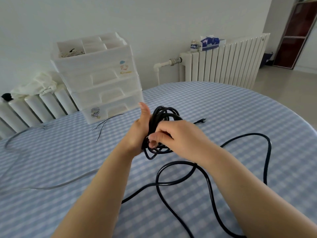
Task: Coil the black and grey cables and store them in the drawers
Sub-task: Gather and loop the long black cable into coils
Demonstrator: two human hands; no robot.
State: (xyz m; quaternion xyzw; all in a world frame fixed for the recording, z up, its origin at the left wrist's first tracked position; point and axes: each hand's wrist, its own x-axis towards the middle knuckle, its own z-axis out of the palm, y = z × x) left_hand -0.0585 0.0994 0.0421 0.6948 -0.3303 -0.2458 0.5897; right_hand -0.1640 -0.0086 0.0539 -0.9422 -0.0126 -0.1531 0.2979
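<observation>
Gripping a black cable (267, 146) coil above the checked table (223, 103), the left hand (139, 133) wrapped it; the right hand (173, 134) pinched one strand. Grey cable (51, 187) lay left; drawers (103, 86) stood far left.

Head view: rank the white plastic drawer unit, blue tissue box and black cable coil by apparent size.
1. White plastic drawer unit
2. Black cable coil, though nearer the camera and partly hidden by the hands
3. Blue tissue box, farthest away
</observation>
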